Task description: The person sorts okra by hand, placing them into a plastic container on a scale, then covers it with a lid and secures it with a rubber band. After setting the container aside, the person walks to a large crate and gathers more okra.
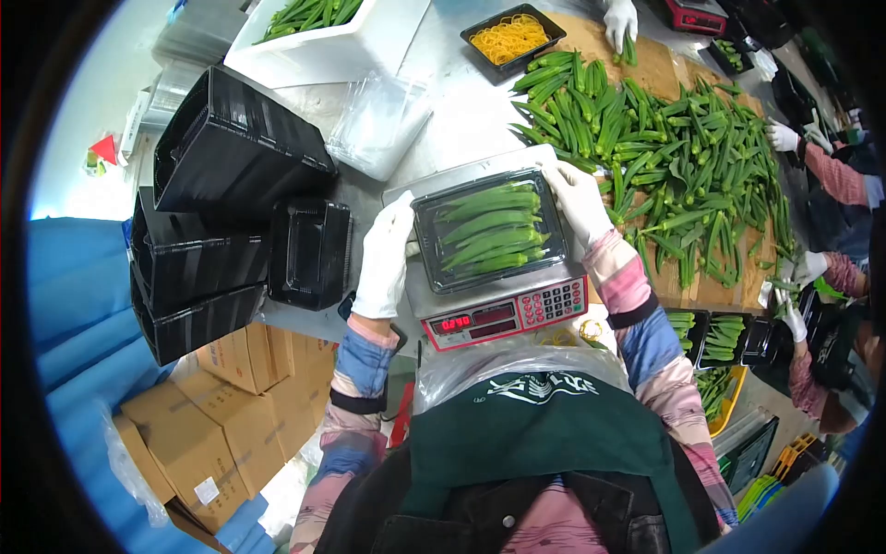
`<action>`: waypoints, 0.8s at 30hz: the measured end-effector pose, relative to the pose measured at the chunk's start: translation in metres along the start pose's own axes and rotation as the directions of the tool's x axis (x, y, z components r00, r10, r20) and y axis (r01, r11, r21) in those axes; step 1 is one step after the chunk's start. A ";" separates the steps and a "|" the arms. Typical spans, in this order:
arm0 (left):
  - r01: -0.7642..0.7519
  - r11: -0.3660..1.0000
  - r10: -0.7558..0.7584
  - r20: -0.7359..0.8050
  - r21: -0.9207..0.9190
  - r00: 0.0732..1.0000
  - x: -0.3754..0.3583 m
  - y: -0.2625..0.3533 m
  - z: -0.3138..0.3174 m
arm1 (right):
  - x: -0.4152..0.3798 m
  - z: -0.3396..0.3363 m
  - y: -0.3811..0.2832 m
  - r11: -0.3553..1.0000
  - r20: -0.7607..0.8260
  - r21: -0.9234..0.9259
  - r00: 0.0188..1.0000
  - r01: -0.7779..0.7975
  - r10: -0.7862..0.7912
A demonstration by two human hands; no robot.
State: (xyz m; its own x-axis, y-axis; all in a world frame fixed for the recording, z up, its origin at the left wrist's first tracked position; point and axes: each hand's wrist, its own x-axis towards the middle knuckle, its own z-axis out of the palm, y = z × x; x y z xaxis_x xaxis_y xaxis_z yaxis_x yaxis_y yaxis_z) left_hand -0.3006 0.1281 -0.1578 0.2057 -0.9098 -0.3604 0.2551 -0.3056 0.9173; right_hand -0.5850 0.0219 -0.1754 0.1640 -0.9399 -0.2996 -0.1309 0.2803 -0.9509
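**Tray of okra held on the scale**

The scale (503, 309) is the landmark here. Far to its left stand stacks of black trays (217, 208), and below them lie cardboard boxes (235, 406). Just left of the scale, one more pile of trays (309, 251) waits within reach.

The left hand (383, 258), in a white glove, lies flat against the left edge of the tray (489, 231), fingers stretched and not clenched. The tray sits on top of the scale and is filled with okra (489, 235) laid in a row; a clear lid seems to cover it. The right hand (577, 198), also gloved, grasps the right edge of the tray. The red display at the front of the scale is lit, but I cannot read the digits surely.

I judge this is the weighing step: the tray is steadied while the number settles. The next move calls for lifting the tray level with both hands, so the pods do not shift.

Right of the scale spreads a big heap of loose okra (683, 166). Behind the scale is a tray of rubber bands (510, 37). Other people's gloved hands (784, 138) work at the far right.
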 end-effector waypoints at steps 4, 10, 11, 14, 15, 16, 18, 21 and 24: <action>-0.172 0.910 0.194 -0.021 0.376 0.981 0.009 0.012 0.015 | 0.000 -0.009 -0.005 0.998 0.019 -0.044 0.999 -0.047 0.048; -0.258 0.914 0.284 -0.038 0.313 0.958 0.006 0.005 0.026 | -0.027 -0.001 -0.016 0.999 -0.077 -0.022 0.996 0.045 -0.047; -0.286 0.874 0.329 -0.046 0.392 0.943 0.006 0.004 0.031 | -0.028 -0.003 -0.014 0.990 -0.055 -0.113 0.994 0.088 -0.095; -0.371 0.637 0.477 0.033 0.676 0.879 -0.002 -0.001 0.050 | -0.030 -0.003 -0.004 0.951 -0.001 -0.272 0.989 0.144 -0.150; -0.389 0.520 0.516 0.083 0.761 0.852 -0.005 -0.002 0.054 | -0.035 0.001 -0.005 0.944 -0.036 -0.294 0.985 0.151 -0.168; -0.407 0.532 0.518 0.095 0.743 0.850 -0.004 -0.007 0.054 | -0.041 0.006 -0.008 0.936 -0.072 -0.316 0.980 0.155 -0.186; -0.387 0.591 0.485 0.071 0.708 0.871 -0.005 -0.004 0.056 | -0.051 0.012 -0.012 0.963 -0.116 -0.230 0.978 0.143 -0.173; -0.378 0.611 0.476 0.059 0.696 0.877 -0.006 -0.002 0.058 | -0.055 0.008 -0.011 0.743 -0.065 -0.572 0.883 0.348 -0.464; -0.331 0.655 0.438 0.015 0.679 0.899 -0.006 -0.001 0.059 | -0.055 -0.007 -0.030 0.892 0.000 -0.302 0.935 0.338 -0.354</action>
State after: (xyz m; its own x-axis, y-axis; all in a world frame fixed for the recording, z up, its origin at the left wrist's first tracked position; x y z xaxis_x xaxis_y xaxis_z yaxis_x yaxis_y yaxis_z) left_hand -0.3575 0.1170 -0.1464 0.2825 -0.9559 0.0807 -0.5422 -0.0897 0.8355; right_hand -0.5966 0.0640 -0.1301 0.1998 -0.9782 0.0565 -0.3563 -0.1262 -0.9258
